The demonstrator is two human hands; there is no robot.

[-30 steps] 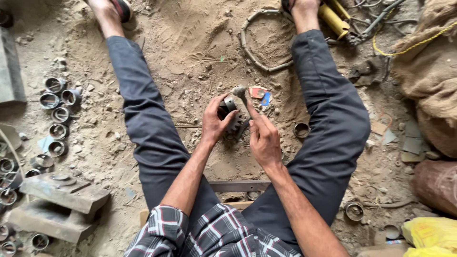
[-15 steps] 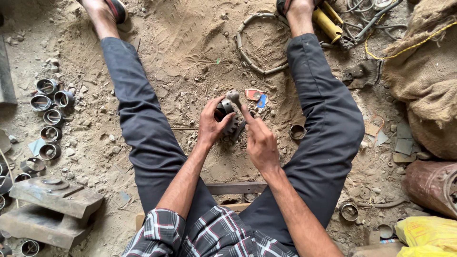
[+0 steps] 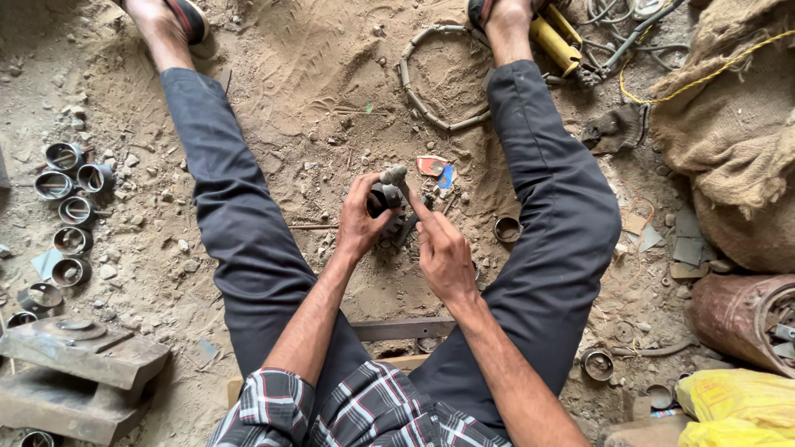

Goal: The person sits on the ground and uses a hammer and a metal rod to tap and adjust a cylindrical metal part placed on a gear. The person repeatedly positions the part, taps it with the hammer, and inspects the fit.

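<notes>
While the left hand [image 3: 358,222] clasps the gear part [image 3: 387,200], the right hand's [image 3: 443,252] grip stays loose.

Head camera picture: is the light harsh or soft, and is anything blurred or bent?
Head view: soft, even light, only faint shadows under the legs; no glare; the left hand, right hand and the metal part they hold look sharp; edges bend a little, wide-lens style, near the sacks.

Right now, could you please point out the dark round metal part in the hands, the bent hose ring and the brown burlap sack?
dark round metal part [image 3: 383,201], head view, upper face.
bent hose ring [image 3: 414,91], head view, left curve.
brown burlap sack [image 3: 729,124], head view, middle.
</notes>
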